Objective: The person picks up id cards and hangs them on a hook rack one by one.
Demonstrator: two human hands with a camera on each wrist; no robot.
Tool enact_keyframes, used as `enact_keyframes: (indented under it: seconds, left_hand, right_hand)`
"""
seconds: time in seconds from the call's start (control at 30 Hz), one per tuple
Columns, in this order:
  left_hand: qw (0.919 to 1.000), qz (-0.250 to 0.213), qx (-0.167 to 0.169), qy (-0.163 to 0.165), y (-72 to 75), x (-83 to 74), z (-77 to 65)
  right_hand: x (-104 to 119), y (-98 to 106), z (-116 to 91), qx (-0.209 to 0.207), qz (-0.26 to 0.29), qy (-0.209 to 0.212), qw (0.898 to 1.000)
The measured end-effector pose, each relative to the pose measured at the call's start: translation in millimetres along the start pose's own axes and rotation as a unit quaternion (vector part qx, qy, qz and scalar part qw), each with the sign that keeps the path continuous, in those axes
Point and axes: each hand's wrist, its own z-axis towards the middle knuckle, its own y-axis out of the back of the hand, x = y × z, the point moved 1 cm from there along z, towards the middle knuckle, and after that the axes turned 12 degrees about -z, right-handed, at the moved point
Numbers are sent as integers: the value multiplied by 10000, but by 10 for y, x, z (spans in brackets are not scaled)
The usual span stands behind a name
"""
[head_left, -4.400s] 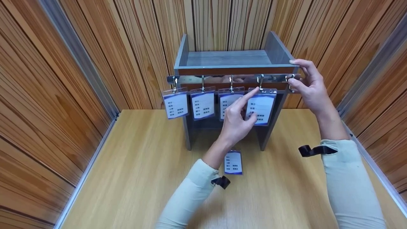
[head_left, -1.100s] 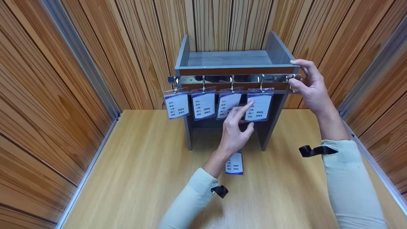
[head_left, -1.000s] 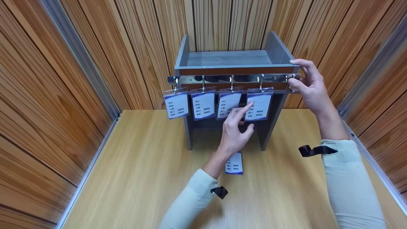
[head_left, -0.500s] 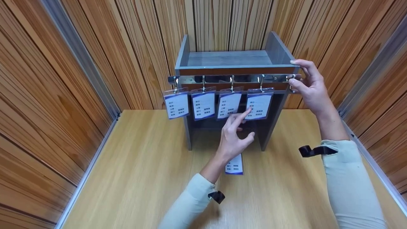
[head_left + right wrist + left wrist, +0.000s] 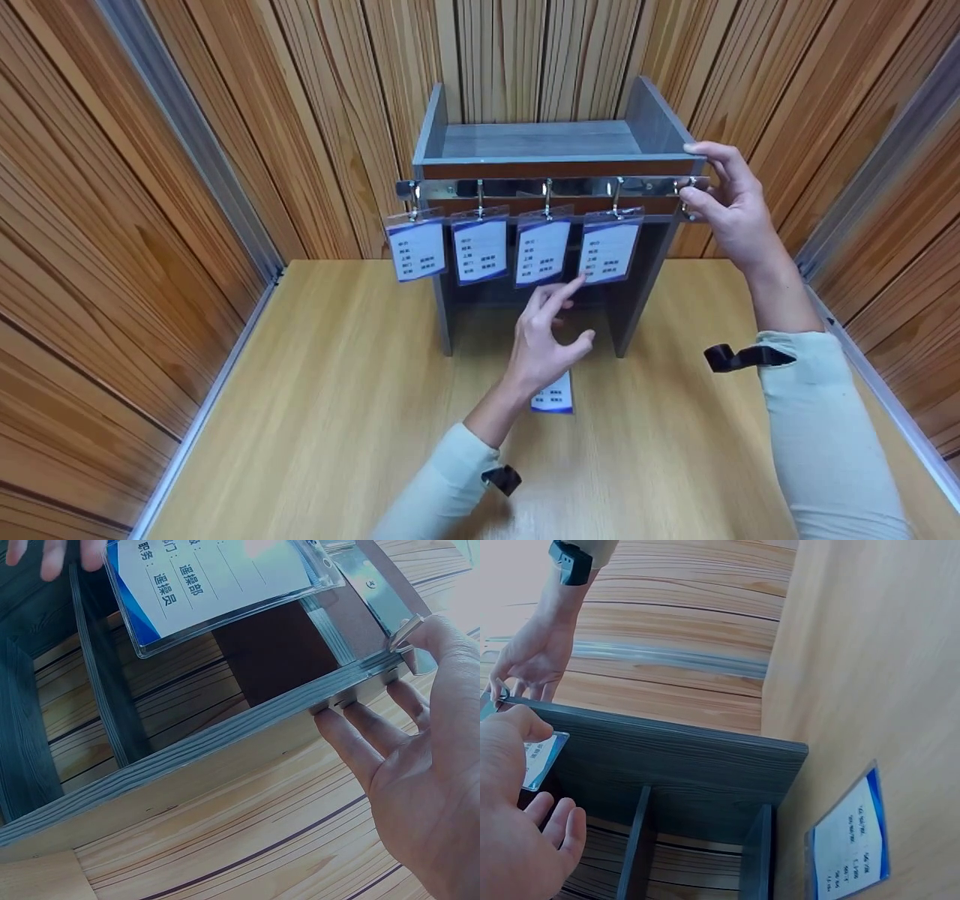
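Several plastic badge holders with white-and-blue cards hang from hooks on a shiny metal hook rail (image 5: 514,187) across the front of a small grey shelf (image 5: 536,140). My left hand (image 5: 541,341) has its index fingertip at the lower left corner of the rightmost hanging badge (image 5: 611,249), thumb spread apart. At the rail's right end my right hand (image 5: 739,210) pinches rail and shelf side, with the thumb by the last hook and the fingers behind the side panel in the right wrist view. No badge hangs from that end hook. Another badge (image 5: 553,397) lies on the table, partly behind my left hand.
The wooden table (image 5: 337,420) carries the shelf near the plank-patterned back wall (image 5: 525,60). Similar walls with metal strips along their bottom edges stand left and right. Upright dividers (image 5: 636,847) show inside the shelf in the left wrist view.
My left hand has drawn down from the rightmost badge's top, its fingertip sliding down the card to the bottom corner. That badge now hangs straighter. My right hand has kept its place.
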Motion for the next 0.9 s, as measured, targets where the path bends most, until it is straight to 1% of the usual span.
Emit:
enact_keyframes:
  seconds: [0.37, 0.47, 0.63, 0.73, 0.9]
  left_hand:
    - [9990, 256, 278, 235, 82, 56, -178]
    - [9977, 357, 443, 379, 104, 81, -221]
    - [9935, 569, 680, 711, 127, 131, -274]
    - [9900, 691, 797, 941, 141, 152, -296]
    - [9838, 897, 1003, 1186, 138, 183, -330]
  right_hand:
    - [8, 5, -3, 73, -79, 31, 9999]
    - [8, 8, -1, 88, -70, 38, 9999]
    - [13, 8, 7, 114, -27, 55, 9999]
    - [11, 8, 6, 119, -7, 83, 9999]
    - [-14, 2, 9, 78, 61, 60, 9999]
